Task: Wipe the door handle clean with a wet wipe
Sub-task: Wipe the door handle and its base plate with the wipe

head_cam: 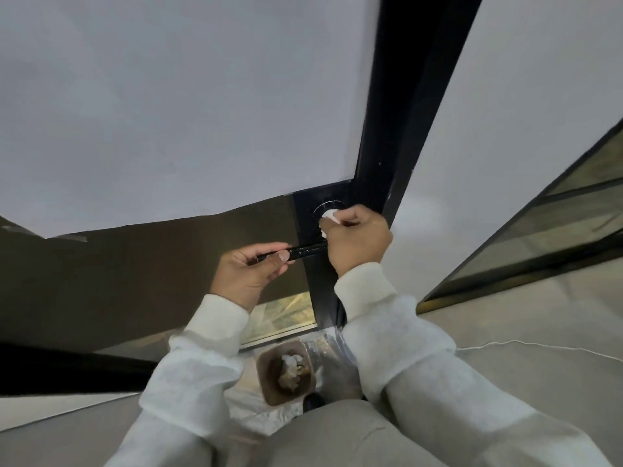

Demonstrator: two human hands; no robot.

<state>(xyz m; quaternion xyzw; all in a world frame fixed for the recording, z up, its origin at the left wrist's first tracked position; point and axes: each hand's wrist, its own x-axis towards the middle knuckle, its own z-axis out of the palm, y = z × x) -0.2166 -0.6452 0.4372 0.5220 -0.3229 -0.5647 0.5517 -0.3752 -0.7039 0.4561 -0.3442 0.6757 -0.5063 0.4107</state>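
Observation:
A black lever door handle (308, 250) sticks out leftward from the black door frame (381, 136). My left hand (251, 269) grips the free end of the handle between thumb and fingers. My right hand (355, 239) is closed on a white wet wipe (328, 215) and presses it against the round base of the handle, where a silver ring (324, 204) shows. Most of the wipe is hidden inside my fist. Both arms wear white fleece sleeves.
A brown bin (286, 372) with crumpled wipes inside stands on the floor below the handle, on clear plastic sheeting (333, 348). A glass door panel with a dark frame (526, 264) stands at the right. A thin white cable (539, 347) lies on the grey floor.

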